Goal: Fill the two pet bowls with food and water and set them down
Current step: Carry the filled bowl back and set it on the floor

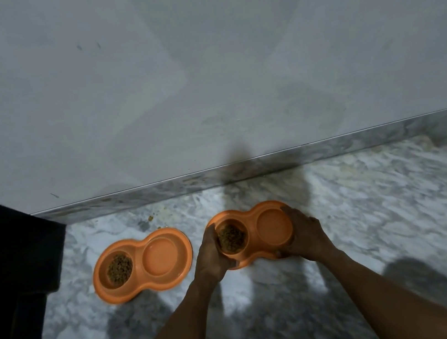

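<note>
Two orange double pet bowls are near the wall on the marble floor. The left bowl (171, 275) lies flat, with brown kibble (119, 269) in its left cup and a smooth right cup that may hold water. The right bowl (251, 217) is held at both ends, low over or on the floor; which, I cannot tell. My left hand (210, 254) grips its left end beside the kibble-filled cup (231, 238). My right hand (306, 234) grips its right end, by the other cup (273, 227).
A grey wall with a marble skirting (245, 170) runs just behind the bowls. A dark piece of furniture (6, 259) stands at the left. A few loose kibble bits (151, 218) lie near the skirting. Marble floor (381, 203) spreads to the right.
</note>
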